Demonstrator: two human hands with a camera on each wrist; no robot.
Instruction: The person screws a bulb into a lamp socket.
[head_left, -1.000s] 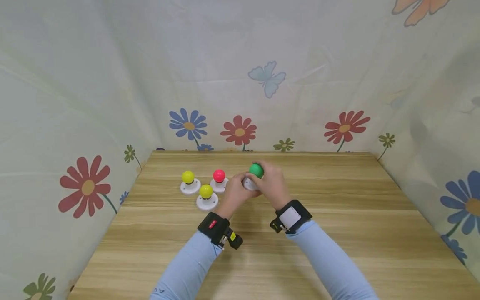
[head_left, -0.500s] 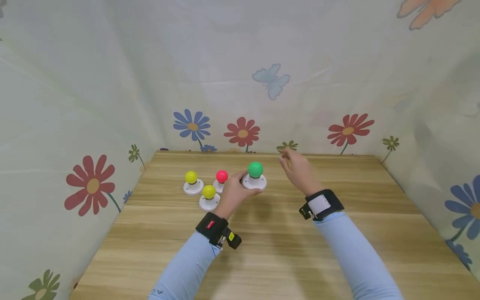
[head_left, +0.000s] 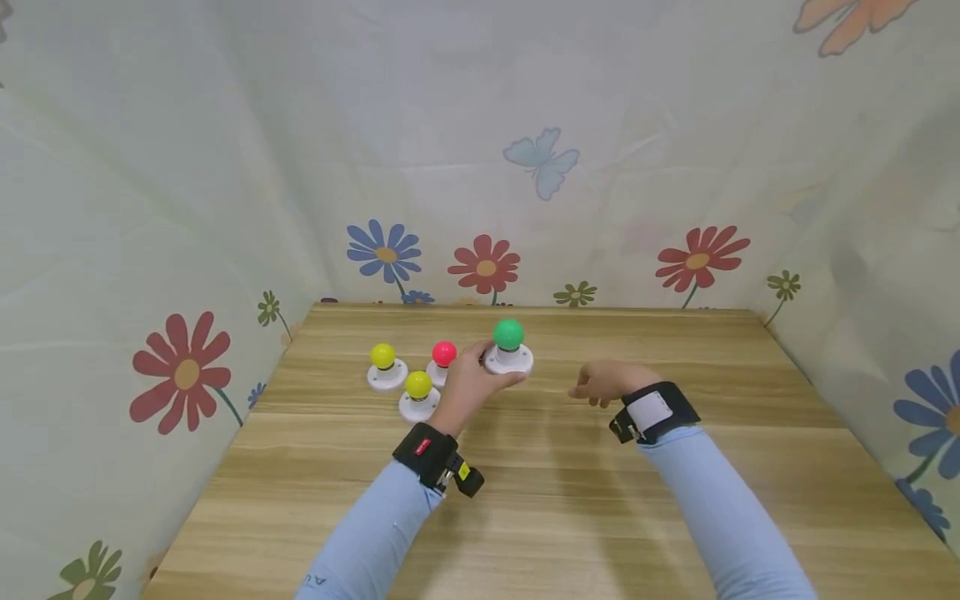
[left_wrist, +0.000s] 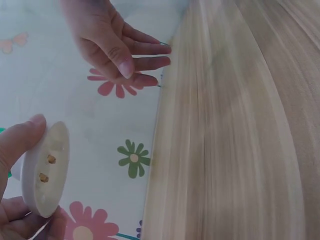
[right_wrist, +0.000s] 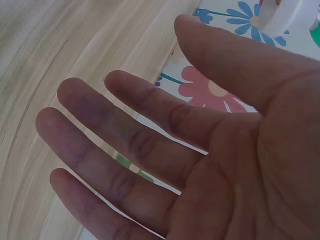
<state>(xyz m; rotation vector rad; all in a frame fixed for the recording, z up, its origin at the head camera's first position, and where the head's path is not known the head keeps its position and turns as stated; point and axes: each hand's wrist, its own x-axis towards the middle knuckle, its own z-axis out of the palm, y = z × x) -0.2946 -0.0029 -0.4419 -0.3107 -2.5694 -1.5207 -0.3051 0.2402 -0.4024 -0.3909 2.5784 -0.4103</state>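
Observation:
My left hand [head_left: 471, 385] grips the rim of a round white lamp holder [head_left: 517, 362] with a green bulb [head_left: 508, 334] standing upright in it, lifted off the table. In the left wrist view the underside of the lamp holder [left_wrist: 50, 170] shows two brass-coloured screws, and the thumb and fingers pinch its edge. My right hand [head_left: 609, 382] is apart from it, to the right, holding nothing. The right wrist view shows that palm [right_wrist: 225, 170] with its fingers relaxed and spread.
On the wooden table [head_left: 675, 517], left of my left hand, stand a yellow bulb [head_left: 383, 357] and a nearer yellow bulb [head_left: 417, 384] in white holders. A red bulb [head_left: 444, 353] in its holder is partly hidden by my hand. A flowered cloth [head_left: 420, 125] surrounds the table.
My right hand has let go of the green bulb, moved off to the right and then come lower. My left hand has kept holding the lamp holder, which now stands more upright.

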